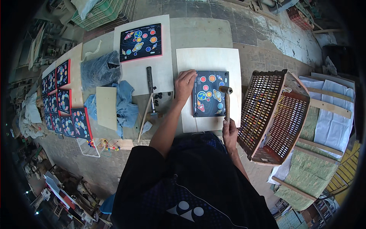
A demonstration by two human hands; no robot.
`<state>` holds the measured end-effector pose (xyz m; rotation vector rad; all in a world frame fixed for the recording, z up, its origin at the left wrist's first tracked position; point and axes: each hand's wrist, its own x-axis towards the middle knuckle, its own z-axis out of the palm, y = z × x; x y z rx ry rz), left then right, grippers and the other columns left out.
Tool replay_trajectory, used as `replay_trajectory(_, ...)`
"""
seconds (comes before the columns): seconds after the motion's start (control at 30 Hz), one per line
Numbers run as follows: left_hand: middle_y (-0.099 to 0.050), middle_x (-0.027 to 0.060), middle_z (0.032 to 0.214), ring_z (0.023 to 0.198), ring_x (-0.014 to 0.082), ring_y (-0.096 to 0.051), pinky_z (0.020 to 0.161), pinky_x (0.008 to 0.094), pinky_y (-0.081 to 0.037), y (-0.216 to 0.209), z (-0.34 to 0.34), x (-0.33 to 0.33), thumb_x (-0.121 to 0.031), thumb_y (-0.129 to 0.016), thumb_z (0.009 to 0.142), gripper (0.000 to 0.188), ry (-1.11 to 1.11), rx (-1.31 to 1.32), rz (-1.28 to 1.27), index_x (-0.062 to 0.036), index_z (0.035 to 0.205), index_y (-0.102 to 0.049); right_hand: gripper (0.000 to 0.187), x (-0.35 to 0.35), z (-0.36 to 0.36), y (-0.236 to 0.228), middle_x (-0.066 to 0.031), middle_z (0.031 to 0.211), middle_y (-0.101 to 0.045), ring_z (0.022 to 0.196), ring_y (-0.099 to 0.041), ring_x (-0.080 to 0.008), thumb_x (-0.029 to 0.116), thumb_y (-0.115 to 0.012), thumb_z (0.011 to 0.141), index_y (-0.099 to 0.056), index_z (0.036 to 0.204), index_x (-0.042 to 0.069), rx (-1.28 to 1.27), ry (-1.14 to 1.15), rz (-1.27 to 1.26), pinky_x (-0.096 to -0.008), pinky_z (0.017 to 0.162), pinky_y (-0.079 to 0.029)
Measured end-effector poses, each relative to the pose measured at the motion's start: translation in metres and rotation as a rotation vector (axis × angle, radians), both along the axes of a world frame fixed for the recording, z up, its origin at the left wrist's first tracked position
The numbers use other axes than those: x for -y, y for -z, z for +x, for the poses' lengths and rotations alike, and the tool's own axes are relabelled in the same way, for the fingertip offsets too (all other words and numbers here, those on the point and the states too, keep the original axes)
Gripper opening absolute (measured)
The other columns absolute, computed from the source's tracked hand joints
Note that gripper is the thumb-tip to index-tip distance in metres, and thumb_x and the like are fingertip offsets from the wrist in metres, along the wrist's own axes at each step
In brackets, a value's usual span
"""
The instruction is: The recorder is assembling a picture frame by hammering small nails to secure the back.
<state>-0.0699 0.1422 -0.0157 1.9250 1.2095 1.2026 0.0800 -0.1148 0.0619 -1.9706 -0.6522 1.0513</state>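
In front of me a dark board printed with planets and rockets (pixel 209 103) lies on a pale wooden sheet (pixel 187 57). Small black round pieces show at some of its corners. My left hand (pixel 185 86) is bent over the board's upper left corner, fingers together; what lies beneath the fingertips is hidden. My right hand (pixel 230 133) is closed round the wooden handle of a hammer (pixel 227 105), whose head is over the board's right side. To the left lie several small black caps (pixel 158 100) and another hammer with a black grip (pixel 149 80).
A finished-looking planet board (pixel 141 42) lies on another sheet, with several more boards (pixel 63 110) at left. Nearby are a dark plastic bundle (pixel 102 70), blue cloth (pixel 127 108) and a thin stick (pixel 145 116). At right stands a tilted brown crate (pixel 274 118).
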Motion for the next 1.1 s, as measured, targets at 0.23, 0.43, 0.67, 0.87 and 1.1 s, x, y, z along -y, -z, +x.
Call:
replay_trajectory(0.23, -0.073, 0.0096, 0.104, 0.094, 0.0296, -0.068, 0.082, 0.04, -0.057, 0.002, -0.004, 0.001, -0.005, -0.073, 0.086, 0.013, 0.04, -0.048, 0.079, -0.0019, 0.099, -0.071, 0.035, -0.013, -0.002, -0.008, -0.0003, 0.065, -0.047, 0.061, -0.041, -0.0074, 0.031, -0.06, 0.104, -0.061, 0.115, -0.003, 0.078, -0.082, -0.044, -0.0298, 0.052, -0.036)
replay_trajectory(0.43, -0.071, 0.0098, 0.105, 0.097, 0.0298, -0.067, 0.085, 0.0402, -0.056, 0.001, -0.005, 0.0, -0.006, -0.073, 0.086, 0.017, 0.064, -0.066, 0.088, -0.0016, 0.102, -0.07, 0.037, -0.044, -0.002, -0.015, -0.0107, 0.064, -0.053, 0.06, -0.047, -0.0149, 0.034, -0.057, 0.104, -0.06, 0.119, 0.0, 0.155, -0.193, -0.052, -0.0356, 0.056, -0.043)
replay_trajectory(0.67, -0.071, 0.0108, 0.105, 0.097, 0.0301, -0.067, 0.085, 0.0401, -0.057, -0.001, -0.005, 0.0, -0.004, -0.071, 0.086, 0.015, 0.038, -0.084, 0.07, -0.0014, 0.101, -0.069, 0.036, -0.095, -0.01, -0.02, -0.0264, 0.072, -0.064, 0.068, -0.066, -0.0467, 0.032, -0.054, 0.104, -0.056, 0.127, 0.005, 0.326, -0.356, -0.1, -0.0521, 0.062, -0.05)
replay_trajectory(0.87, -0.071, 0.0108, 0.107, 0.1, 0.032, -0.067, 0.088, 0.0419, -0.055, 0.005, -0.005, 0.001, -0.008, -0.071, 0.089, 0.032, 0.031, -0.098, -0.029, -0.005, 0.12, -0.064, 0.035, -0.096, -0.017, -0.01, -0.0204, 0.066, -0.059, 0.056, -0.06, -0.0318, 0.032, -0.053, 0.106, -0.056, 0.128, 0.005, 0.435, -0.375, -0.059, -0.0436, 0.056, -0.046)
replay_trajectory(1.1, -0.073, 0.0122, 0.101, 0.093, 0.0295, -0.071, 0.084, 0.042, -0.057, 0.004, -0.006, 0.002, -0.006, -0.073, 0.088, 0.068, 0.035, -0.046, -0.072, -0.0025, 0.148, -0.042, 0.037, -0.094, -0.018, -0.011, -0.0304, 0.078, -0.066, 0.073, -0.067, -0.0496, 0.032, -0.054, 0.104, -0.056, 0.128, 0.004, 0.432, -0.41, -0.104, -0.0549, 0.063, -0.051)
